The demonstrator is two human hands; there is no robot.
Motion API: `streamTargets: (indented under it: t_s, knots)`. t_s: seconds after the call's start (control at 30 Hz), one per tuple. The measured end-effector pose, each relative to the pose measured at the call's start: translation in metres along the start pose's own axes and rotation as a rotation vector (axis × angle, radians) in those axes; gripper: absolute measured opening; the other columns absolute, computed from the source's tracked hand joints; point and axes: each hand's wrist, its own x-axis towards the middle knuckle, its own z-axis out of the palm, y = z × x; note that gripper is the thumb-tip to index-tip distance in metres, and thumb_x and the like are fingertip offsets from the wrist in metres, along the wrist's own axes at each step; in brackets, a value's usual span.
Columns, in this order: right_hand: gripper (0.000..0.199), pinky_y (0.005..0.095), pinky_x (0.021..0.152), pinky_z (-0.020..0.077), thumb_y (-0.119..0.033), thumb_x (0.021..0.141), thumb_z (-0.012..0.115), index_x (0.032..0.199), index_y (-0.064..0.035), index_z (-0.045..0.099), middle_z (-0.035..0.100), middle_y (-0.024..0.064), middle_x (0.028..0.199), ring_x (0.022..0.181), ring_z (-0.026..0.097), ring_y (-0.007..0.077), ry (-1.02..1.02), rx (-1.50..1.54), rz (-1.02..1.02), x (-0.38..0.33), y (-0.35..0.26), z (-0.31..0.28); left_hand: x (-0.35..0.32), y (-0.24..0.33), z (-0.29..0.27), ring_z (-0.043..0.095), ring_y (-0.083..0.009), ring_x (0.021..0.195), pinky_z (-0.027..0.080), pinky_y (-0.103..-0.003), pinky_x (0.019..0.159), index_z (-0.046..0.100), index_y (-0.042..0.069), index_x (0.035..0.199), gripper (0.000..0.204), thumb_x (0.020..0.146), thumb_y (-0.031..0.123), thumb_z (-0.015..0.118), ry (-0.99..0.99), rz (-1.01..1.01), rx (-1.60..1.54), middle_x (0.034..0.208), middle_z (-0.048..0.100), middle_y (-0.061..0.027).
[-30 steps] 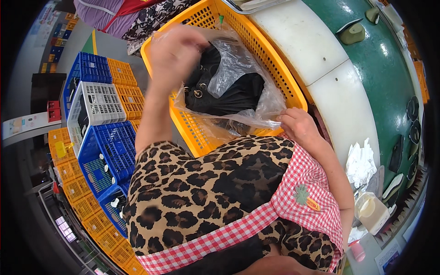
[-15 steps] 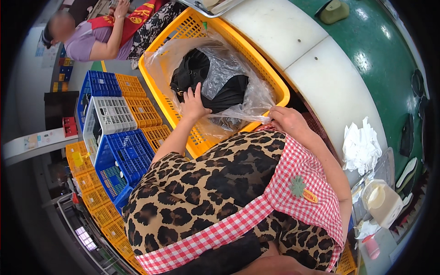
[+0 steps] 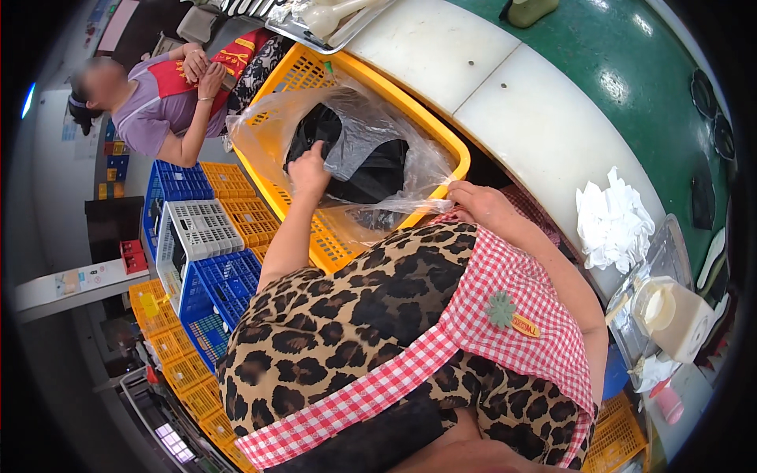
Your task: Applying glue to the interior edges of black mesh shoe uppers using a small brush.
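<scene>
A clear plastic bag (image 3: 430, 158) lines a yellow crate (image 3: 453, 146). Inside it lie a bundle of black pieces (image 3: 314, 128) and a black pleated-looking piece (image 3: 371, 183), their kind not clear, with a grey, shiny patch (image 3: 352, 144) between them. My left hand (image 3: 309, 172) reaches into the bag, its fingers curled at the edge of the black bundle; the fingertips are partly hidden. At the crate's near right corner, my right hand (image 3: 479, 202) pinches the gathered rim of the bag.
A white-topped bench (image 3: 552, 126) curves along the right, with crumpled white paper (image 3: 615, 225) and an off-white container (image 3: 670, 315). Stacked blue, white and yellow crates (image 3: 203, 232) stand at left. Another person (image 3: 169, 110) works at the upper left. A metal tray (image 3: 331, 31) sits beyond my crate.
My left hand's spread fingers have curled in at the black bundle. My right hand keeps hold of the bag's rim. The view has shifted slightly, and the other person's hands have moved.
</scene>
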Motion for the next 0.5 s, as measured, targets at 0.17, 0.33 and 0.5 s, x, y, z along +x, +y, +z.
streamTargets:
  t_s: [0.17, 0.33, 0.5]
  knots:
    - [0.031, 0.04, 0.086, 0.0538, -0.006, 0.081, 0.069, 0.11, -0.002, 0.058, 0.059, 0.0115, 0.12, 0.101, 0.063, 0.0325, -0.056, 0.011, 0.096, -0.001, -0.003, -0.003, -0.009, 0.011, -0.128, 0.069, -0.0359, 0.087, 0.054, -0.046, 0.08, 0.065, 0.022, 0.122, 0.051, 0.073, 0.005, 0.063, 0.296, -0.088, -0.111, 0.094, 0.072, -0.014]
    - [0.035, 0.0407, 0.087, 0.0541, -0.008, 0.082, 0.069, 0.115, -0.002, 0.058, 0.058, 0.0137, 0.125, 0.102, 0.064, 0.0332, -0.027, 0.005, 0.092, -0.005, -0.001, -0.002, 0.005, 0.017, -0.226, 0.067, -0.0351, 0.101, 0.053, -0.041, 0.088, 0.063, 0.019, 0.128, 0.061, 0.07, 0.0, 0.061, 0.517, -0.141, -0.311, 0.108, 0.07, -0.0176]
    - [0.051, 0.0348, 0.082, 0.0543, -0.011, 0.086, 0.069, 0.134, -0.0058, 0.053, 0.057, 0.0149, 0.132, 0.09, 0.064, 0.0262, 0.208, 0.156, 0.229, -0.011, -0.025, -0.034, 0.048, 0.046, -0.28, 0.065, -0.0348, 0.109, 0.05, -0.038, 0.093, 0.061, 0.016, 0.132, 0.058, 0.075, 0.011, 0.061, 0.563, 0.05, -0.459, 0.114, 0.069, -0.0198]
